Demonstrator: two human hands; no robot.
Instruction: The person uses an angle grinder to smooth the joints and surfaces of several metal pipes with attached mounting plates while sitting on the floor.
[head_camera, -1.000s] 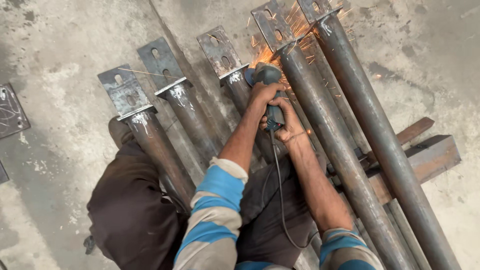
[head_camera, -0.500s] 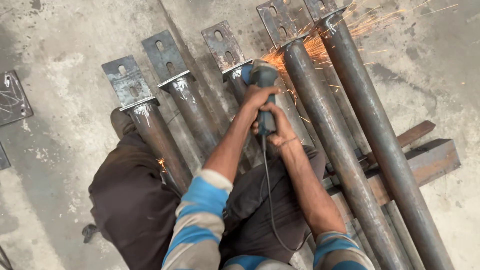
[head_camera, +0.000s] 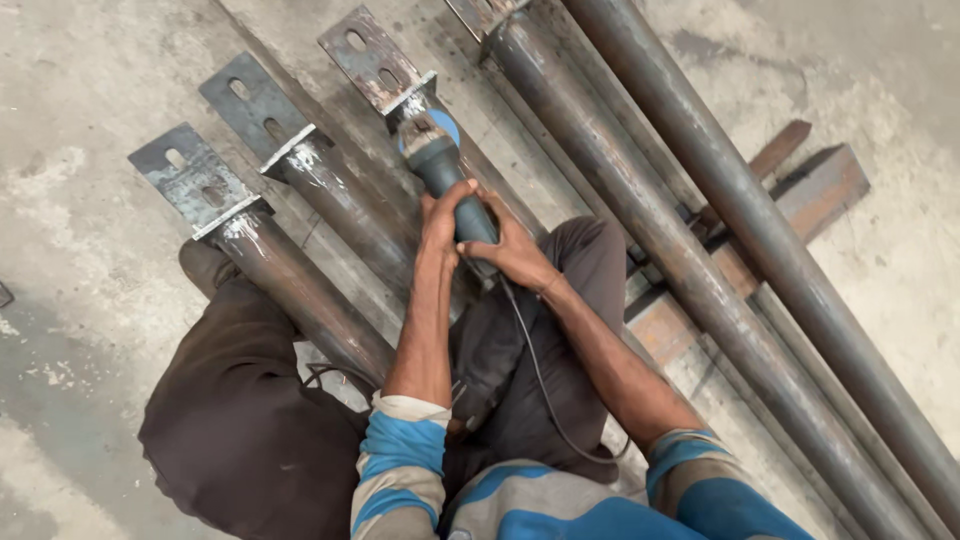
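Both hands are clamped together on one angle grinder (head_camera: 447, 175): the left hand (head_camera: 440, 222) wraps the near side of its dark body, and the right hand (head_camera: 512, 250) grips it just behind, the two touching. The grinder's head sits just ahead of the fingers, against the end of one steel pipe (head_camera: 470, 170) where a drilled end plate (head_camera: 372, 58) is joined. Five pipes lie side by side: two to the left of the hands, one beneath them, two long ones to the right. Four end plates show, the fourth cut off by the top edge. A power cord (head_camera: 540, 375) trails back from the right hand. Open concrete floor (head_camera: 80, 200) spreads well left of the hands; a rusty steel block (head_camera: 800, 195) crowds the right.
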